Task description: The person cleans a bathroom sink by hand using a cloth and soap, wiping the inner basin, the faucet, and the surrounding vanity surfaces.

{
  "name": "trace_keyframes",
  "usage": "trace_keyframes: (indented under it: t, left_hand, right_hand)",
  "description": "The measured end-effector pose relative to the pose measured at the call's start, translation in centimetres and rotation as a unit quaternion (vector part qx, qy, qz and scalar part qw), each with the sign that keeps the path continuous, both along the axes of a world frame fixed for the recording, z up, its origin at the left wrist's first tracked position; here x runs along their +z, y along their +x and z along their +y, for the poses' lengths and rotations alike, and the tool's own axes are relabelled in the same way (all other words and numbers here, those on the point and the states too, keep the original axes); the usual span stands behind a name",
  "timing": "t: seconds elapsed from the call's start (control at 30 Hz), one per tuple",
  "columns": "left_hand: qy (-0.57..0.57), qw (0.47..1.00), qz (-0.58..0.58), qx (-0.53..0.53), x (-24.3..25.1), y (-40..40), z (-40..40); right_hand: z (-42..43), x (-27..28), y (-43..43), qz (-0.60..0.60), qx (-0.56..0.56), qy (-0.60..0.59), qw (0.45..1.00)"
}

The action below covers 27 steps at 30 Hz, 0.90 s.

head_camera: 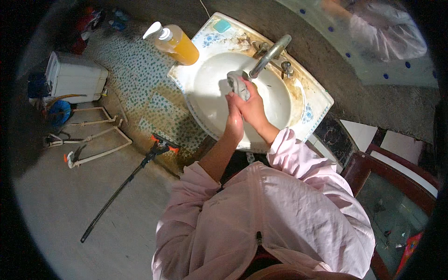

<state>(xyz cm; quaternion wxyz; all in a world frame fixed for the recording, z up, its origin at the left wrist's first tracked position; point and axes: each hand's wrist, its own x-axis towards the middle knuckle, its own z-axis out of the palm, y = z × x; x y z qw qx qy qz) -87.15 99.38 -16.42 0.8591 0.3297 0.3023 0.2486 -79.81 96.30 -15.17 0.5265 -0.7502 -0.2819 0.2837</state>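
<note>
A wet grey cloth (238, 85) is bunched between my two hands over the basin of a white ceramic sink (210, 84). My right hand (252, 105) grips it from the right, close under the spout of the metal faucet (271, 56). Pressed against it from the left is my left hand (235, 117), also closed on the cloth. A metal tap handle (287, 69) stands right of the spout. On the sink's left corner is a pump bottle (182, 47) of orange liquid. A turquoise bar of soap (222, 26) lies on the back rim.
A black-handled squeegee (140, 168) leans at the left, near plastic pipes (105, 157) and a white bin (78, 77). At the right stands a dark red framed piece with a glass panel (388, 206). A mirror (371, 66) hangs behind the sink.
</note>
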Motion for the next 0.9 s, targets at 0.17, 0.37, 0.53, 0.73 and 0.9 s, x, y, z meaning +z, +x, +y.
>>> trace_keyframes:
  t: [0.17, 0.37, 0.53, 0.73, 0.9]
  left_hand:
    - [0.156, 0.984, 0.059, 0.06, -7.7, -2.6, -1.7]
    - [-0.191, 0.98, -0.062, -0.017, 0.7, -2.4, 0.6]
    - [-0.184, 0.974, -0.129, 0.006, 1.2, -1.0, -1.4]
    - [-0.242, 0.95, -0.19, 0.045, 2.0, -0.2, -2.0]
    - [-0.251, 0.945, -0.206, 0.04, 0.6, -0.4, -2.0]
  right_hand:
    - [-1.8, -1.2, 1.2, 0.401, -0.052, 0.114, 0.907]
    - [-4.4, 0.6, -0.2, 0.495, -0.014, 0.096, 0.864]
    - [-4.1, 2.2, 0.1, 0.121, 0.022, 0.041, 0.992]
    - [-4.9, 3.8, -1.0, -0.279, 0.037, -0.072, 0.957]
    - [-5.8, 3.5, -0.5, -0.44, 0.087, 0.062, 0.891]
